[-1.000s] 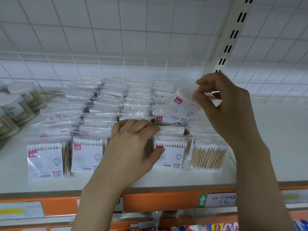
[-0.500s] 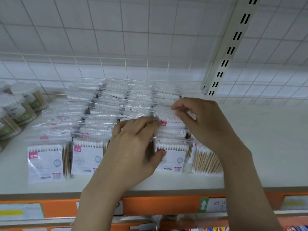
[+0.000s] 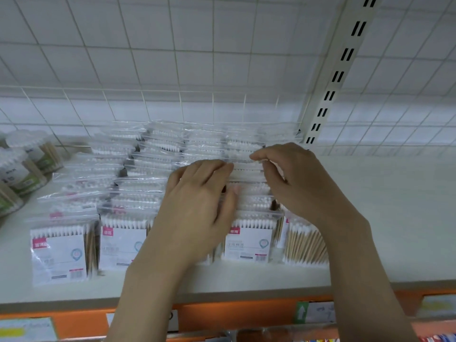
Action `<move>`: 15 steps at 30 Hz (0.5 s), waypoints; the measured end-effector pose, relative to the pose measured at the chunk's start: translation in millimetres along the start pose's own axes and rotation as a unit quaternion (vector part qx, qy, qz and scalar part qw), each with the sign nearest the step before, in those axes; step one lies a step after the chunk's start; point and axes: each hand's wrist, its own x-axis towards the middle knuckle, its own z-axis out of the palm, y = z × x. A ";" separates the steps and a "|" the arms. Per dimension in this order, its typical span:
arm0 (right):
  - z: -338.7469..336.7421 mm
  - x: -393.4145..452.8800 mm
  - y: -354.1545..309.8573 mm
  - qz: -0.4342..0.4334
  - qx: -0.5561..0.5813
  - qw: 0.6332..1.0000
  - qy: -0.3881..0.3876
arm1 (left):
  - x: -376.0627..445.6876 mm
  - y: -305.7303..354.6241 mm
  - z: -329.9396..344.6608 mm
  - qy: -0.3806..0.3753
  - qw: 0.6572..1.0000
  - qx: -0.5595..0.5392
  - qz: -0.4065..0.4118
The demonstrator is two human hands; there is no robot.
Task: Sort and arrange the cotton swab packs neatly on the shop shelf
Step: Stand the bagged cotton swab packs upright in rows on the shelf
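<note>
You see cotton swab packs (image 3: pixel 249 240) in clear, glossy plastic film with matt paper labels; their swabs have pale wooden sticks and white cotton tips. The shelf (image 3: pixel 385 218) is smooth, matt white. The slotted upright (image 3: pixel 338 77) looks like painted metal.

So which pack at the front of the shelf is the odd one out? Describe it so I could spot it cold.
Start at the slotted white upright at the back and drop to the white shelf. In the front row of cotton swab packs, take the rightmost pack, below the right hand. Its neighbours show white label cards with red tags; this one shows only bare wooden sticks.
</note>
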 end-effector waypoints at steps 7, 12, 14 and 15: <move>4.9 0.8 1.2 0.011 -0.005 0.999 -0.043 | 23.4 -5.9 7.1 -0.025 0.999 0.037 -0.009; 1.7 7.1 3.7 0.011 0.008 0.999 -0.043 | 27.7 -10.0 14.3 -0.087 0.995 0.036 -0.021; 0.8 12.3 4.2 0.011 0.002 0.999 -0.036 | 25.7 -10.7 15.8 -0.085 0.996 0.027 -0.025; 0.6 15.5 4.8 0.009 -0.008 0.999 -0.035 | 24.7 -11.0 16.2 -0.078 0.996 0.024 -0.027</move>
